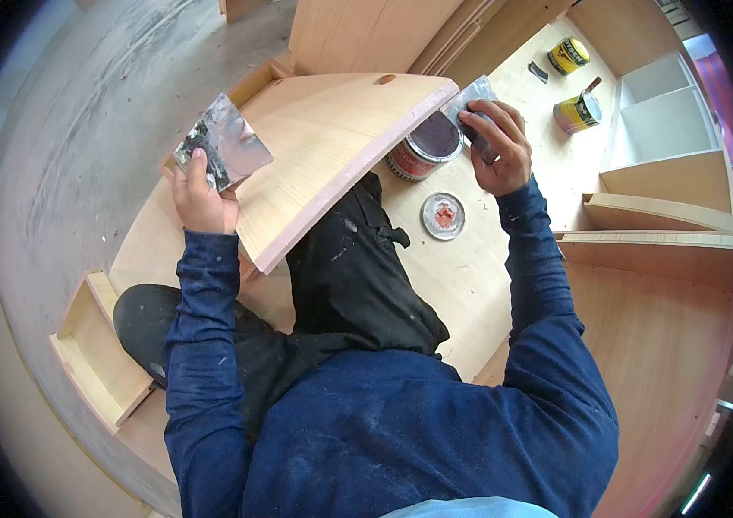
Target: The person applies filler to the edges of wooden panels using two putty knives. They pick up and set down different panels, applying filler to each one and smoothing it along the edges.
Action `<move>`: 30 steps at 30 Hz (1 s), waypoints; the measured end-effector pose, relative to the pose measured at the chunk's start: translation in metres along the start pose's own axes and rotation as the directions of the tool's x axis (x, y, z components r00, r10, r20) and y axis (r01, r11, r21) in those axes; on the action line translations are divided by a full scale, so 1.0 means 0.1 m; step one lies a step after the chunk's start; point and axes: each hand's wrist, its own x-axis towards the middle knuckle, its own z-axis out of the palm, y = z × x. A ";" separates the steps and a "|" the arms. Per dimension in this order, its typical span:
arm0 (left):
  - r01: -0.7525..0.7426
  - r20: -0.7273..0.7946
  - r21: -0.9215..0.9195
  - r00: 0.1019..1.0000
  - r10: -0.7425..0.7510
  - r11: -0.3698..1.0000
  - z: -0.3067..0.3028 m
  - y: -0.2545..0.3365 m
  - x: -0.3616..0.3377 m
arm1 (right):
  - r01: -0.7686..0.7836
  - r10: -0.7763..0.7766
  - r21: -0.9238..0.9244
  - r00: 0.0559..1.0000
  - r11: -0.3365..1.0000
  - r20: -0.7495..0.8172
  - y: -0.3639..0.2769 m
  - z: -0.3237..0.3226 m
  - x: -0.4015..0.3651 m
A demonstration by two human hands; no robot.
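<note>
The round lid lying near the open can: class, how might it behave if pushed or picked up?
The round lid looks thin and metallic, so probably stiff and light. It lies flat, so a push would likely slide it rather than roll it. The reddish smear at its middle might feel tacky or slippery.

I've got pale tan grain running across the wooden panel, pink all along its edge! The flat scraper shows me pink over silver, smeared black. Navy shirt, black trousers flecked white, and I catch orange-red on the grey lid, yellow-and-black on the far can.
</note>
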 end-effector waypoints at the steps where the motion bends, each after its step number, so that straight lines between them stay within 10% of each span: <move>1: 0.001 0.004 0.001 1.000 -0.001 1.000 0.00 0.00 0.00 | 0.012 -0.012 0.000 1.000 1.000 -0.007 0.01 -0.01 0.00; 18: -0.030 -0.004 -0.028 1.000 0.030 0.999 0.04 -0.01 -0.04 | -0.116 0.118 0.050 0.993 0.992 -0.028 -0.32 -0.26 -0.13; 20: -0.514 0.233 0.605 0.845 0.482 0.608 0.12 0.23 -0.04 | -0.164 0.171 0.094 0.983 0.982 -0.073 -0.55 -0.38 0.01; 21: -0.511 0.230 0.613 0.845 0.483 0.603 0.18 0.34 -0.07 | -0.213 0.228 0.140 0.969 0.967 -0.099 -0.70 -0.41 0.10; 23: -0.468 0.206 0.491 0.882 0.424 0.735 0.35 0.44 -0.23 | -0.199 0.219 0.178 0.971 0.964 -0.100 -1.04 -0.41 0.28; 24: -0.106 0.106 0.098 0.990 0.096 0.989 0.38 0.46 -0.27 | -0.167 0.210 0.293 0.970 0.941 -0.122 -1.18 -0.36 0.34; 30: 0.064 0.142 -0.185 0.989 -0.037 0.981 0.93 0.70 -0.78 | 0.195 -0.172 0.342 0.980 0.919 -0.096 -1.86 -0.14 0.82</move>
